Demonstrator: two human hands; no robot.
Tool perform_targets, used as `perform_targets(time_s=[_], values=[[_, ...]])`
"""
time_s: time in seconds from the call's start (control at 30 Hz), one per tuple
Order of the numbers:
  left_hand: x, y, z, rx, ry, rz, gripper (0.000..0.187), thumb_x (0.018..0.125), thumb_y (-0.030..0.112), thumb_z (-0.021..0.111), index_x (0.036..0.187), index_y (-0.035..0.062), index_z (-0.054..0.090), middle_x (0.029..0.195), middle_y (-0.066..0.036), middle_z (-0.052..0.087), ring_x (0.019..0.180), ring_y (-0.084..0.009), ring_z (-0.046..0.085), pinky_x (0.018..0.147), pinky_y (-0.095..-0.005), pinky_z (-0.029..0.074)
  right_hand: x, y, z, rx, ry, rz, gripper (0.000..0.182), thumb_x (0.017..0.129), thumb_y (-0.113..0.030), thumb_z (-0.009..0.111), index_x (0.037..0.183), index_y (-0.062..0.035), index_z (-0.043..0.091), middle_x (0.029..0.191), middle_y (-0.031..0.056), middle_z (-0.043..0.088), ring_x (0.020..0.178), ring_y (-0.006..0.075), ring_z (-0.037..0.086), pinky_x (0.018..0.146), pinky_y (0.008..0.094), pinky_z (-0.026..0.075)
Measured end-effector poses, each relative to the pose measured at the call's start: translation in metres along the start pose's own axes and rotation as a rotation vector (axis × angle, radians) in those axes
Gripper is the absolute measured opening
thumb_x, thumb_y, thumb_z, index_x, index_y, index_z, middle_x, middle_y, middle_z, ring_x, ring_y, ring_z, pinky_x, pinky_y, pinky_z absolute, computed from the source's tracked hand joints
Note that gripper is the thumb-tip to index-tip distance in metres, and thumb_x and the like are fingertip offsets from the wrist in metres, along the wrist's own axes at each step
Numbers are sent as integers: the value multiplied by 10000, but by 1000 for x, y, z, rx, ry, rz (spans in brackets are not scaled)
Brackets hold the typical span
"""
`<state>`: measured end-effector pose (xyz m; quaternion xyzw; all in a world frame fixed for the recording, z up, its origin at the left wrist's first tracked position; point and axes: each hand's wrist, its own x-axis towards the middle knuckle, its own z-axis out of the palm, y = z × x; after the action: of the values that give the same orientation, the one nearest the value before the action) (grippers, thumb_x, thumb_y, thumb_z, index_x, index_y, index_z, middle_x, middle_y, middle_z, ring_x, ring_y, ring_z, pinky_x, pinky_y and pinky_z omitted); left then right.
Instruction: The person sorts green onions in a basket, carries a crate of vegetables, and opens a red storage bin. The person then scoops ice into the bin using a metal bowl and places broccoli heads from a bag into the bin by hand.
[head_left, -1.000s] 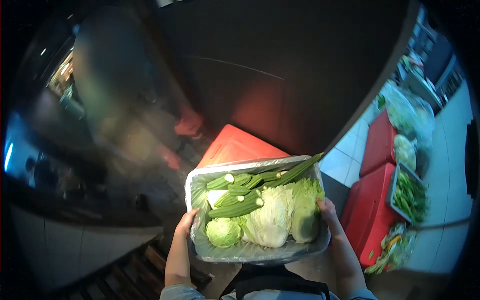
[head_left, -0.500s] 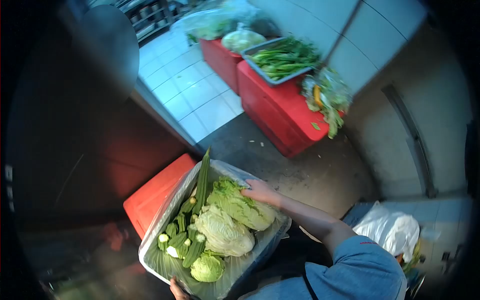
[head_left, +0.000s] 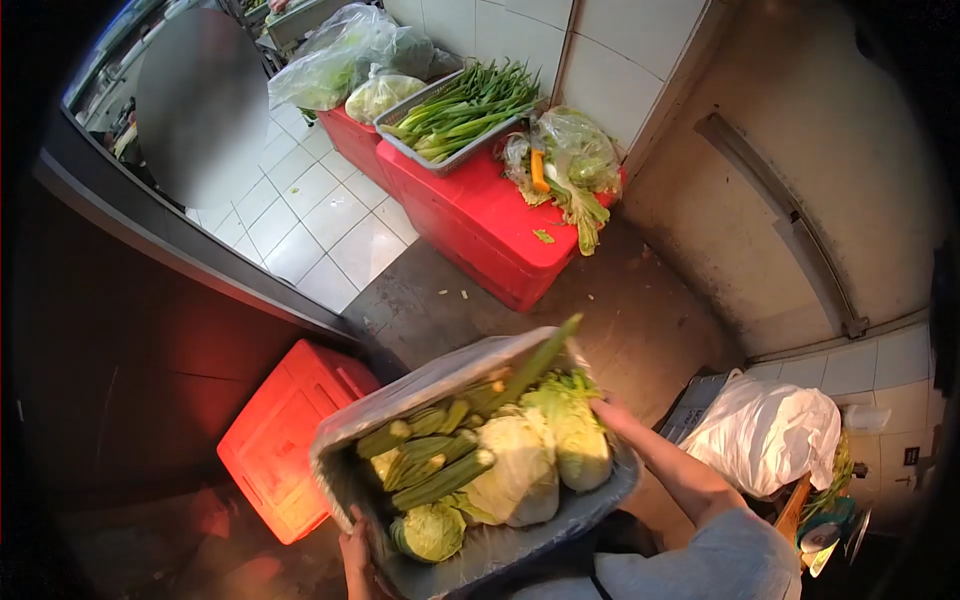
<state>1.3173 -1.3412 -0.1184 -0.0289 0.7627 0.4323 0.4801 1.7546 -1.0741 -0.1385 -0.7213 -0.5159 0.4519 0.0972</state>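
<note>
Tub (head_left: pixel 420 393) at six o'clock, left hand (head_left: pixel 357 552) gripping its eight-o'clock edge, right hand (head_left: pixel 614 413) gripping its two-o'clock edge, cabbages (head_left: pixel 520 465) and green gourds (head_left: pixel 445 481) inside, red box (head_left: pixel 470 228) at twelve o'clock

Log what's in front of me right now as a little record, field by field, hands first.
Left hand: left hand grips one end of the plastic-lined tub
Right hand: right hand grips the opposite end
Tub contents: long green gourds, round cabbage, larger pale leafy heads
Picture left of tub: red box
Beyond tub: red chest bearing grey crate of green stalks
Picture right: white bag
</note>
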Motion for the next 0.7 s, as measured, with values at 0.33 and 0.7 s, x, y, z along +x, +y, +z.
perform_targets(time_s=[0.33, 0.7], values=[[141, -45, 197, 284, -399, -65, 357, 762, 251, 598, 991, -22, 571, 806, -78, 599, 674, -177, 551, 624, -301, 447, 9, 117, -111, 308, 228, 231, 339, 826, -166, 447, 1071, 58, 521, 911, 96, 606, 762, 185, 581, 692, 301, 455], [274, -132, 331, 368, -389, -34, 331, 736, 291, 600, 914, 12, 586, 666, -25, 541, 528, -127, 472, 485, -289, 376, 121, 278, -65, 584, 185, 420, 356, 826, -179, 464, 1114, 21, 528, 1004, 110, 606, 865, 210, 582, 775, 318, 446]])
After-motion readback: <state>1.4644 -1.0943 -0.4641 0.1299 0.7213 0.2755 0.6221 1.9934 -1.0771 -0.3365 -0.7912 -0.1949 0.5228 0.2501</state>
